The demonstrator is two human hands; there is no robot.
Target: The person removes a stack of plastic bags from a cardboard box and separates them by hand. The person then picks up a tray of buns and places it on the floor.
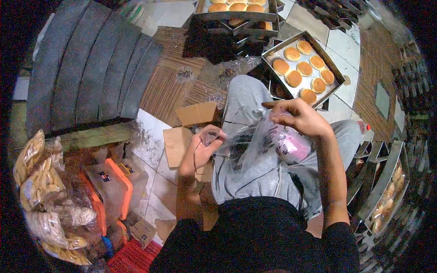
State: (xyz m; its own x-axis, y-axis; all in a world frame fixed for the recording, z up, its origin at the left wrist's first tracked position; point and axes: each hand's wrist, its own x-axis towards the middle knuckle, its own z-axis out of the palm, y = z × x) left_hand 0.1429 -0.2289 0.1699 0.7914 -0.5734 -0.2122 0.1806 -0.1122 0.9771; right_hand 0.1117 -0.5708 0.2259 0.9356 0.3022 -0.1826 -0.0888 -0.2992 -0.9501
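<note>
Above my lap, my right hand (298,117) pinches the upper part of a clear plastic bag (252,148). A pink-and-white printed bundle (291,144) shows just below those fingers, resting over my thigh. My left hand (207,144) is curled, thumb against fingers, with clear plastic film between them, left of the bag. Beneath the left hand and to its left stands an open cardboard box (177,145). Beyond my knees, a metal tray (302,68) holds several round golden buns (304,68).
More buns fill stacked trays (236,14) at the top. Dark stacked trays (86,68) stand at left, above bagged bread (41,182) and orange-rimmed plastic bins (120,189). At right, a tilted tray (384,195) holds rolls. A red mesh crate (134,259) sits lower left.
</note>
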